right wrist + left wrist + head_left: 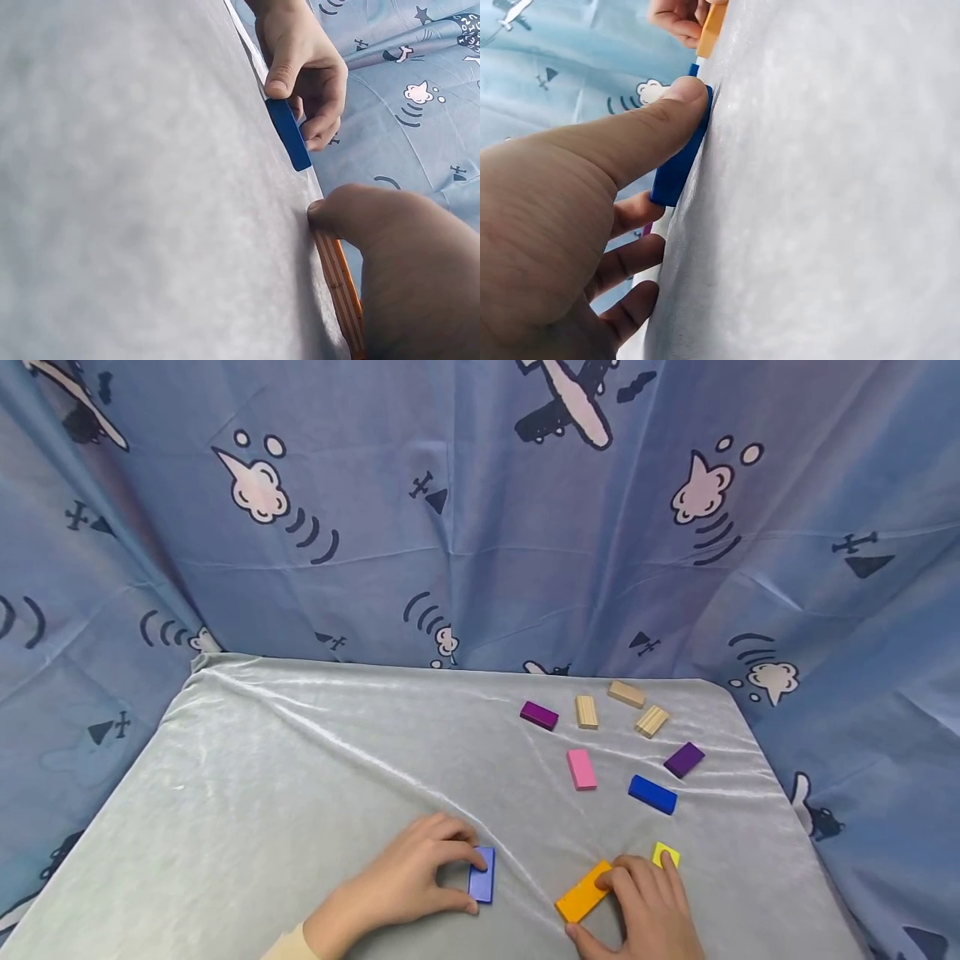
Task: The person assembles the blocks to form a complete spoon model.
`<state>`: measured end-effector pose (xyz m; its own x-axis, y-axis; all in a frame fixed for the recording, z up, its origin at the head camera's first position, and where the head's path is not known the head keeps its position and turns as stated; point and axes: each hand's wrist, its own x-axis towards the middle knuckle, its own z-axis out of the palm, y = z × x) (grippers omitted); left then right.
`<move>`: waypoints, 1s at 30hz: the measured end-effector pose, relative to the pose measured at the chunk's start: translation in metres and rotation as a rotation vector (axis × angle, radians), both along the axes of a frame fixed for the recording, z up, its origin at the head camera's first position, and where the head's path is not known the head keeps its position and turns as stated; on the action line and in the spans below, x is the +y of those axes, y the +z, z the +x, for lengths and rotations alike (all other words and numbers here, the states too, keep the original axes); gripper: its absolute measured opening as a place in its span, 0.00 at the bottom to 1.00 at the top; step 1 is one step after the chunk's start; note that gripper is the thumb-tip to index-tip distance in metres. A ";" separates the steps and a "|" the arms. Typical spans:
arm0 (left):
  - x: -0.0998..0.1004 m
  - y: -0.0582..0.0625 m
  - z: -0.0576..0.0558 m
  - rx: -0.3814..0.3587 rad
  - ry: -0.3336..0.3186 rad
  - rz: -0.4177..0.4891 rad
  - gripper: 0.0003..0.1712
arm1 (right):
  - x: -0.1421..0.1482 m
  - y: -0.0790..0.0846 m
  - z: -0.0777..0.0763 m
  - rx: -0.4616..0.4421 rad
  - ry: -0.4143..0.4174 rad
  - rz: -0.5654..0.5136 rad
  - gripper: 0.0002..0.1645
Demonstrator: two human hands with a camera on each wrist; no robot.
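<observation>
A: In the head view, where is the work?
B: Over the pale grey velvety cloth [300, 810]. The left hand [412, 872] pinches a flat blue rectangular block [483, 883] between thumb and forefinger. At its three o'clock, the right hand [648, 906] grips an orange rectangular block [579, 897], and one finger seems to touch a small yellow block [662, 847], at two o'clock from the orange one.
A: And the left wrist view?
B: The left thumb lies on one end of the blue block, a finger meets the other end, and two more spread apart below. The orange block is at twelve o'clock.
A: The right wrist view?
B: The right thumb presses one end of the orange block, at five o'clock; its other fingers I cannot tell here.
A: Which step is this?
B: In my judgement, positioning two blocks, which are apart. The next move probably calls for steady pinches and a finger free of the yellow block.
</observation>
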<state>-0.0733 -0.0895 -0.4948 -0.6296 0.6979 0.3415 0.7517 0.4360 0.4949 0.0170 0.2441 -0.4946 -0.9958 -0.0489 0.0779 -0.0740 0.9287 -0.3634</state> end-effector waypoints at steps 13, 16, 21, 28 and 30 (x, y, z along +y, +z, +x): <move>-0.010 -0.013 0.000 0.020 -0.053 0.073 0.23 | -0.001 0.000 0.000 0.032 0.001 -0.032 0.37; -0.010 -0.015 -0.001 0.009 -0.053 0.085 0.23 | 0.000 0.001 -0.001 0.044 0.012 -0.036 0.37; -0.008 -0.016 -0.004 -0.031 -0.057 0.097 0.23 | 0.003 0.008 -0.002 0.029 0.007 -0.028 0.38; -0.008 -0.020 -0.006 0.002 -0.064 0.131 0.23 | -0.005 0.028 -0.007 0.023 0.025 -0.032 0.37; -0.011 -0.020 -0.006 0.014 -0.062 0.142 0.23 | -0.011 0.034 -0.012 0.052 0.046 -0.038 0.35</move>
<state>-0.0798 -0.1004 -0.5151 -0.5813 0.6794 0.4478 0.7823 0.3153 0.5372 0.0046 0.2327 -0.4606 -0.9870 -0.0906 0.1325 -0.1362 0.9096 -0.3924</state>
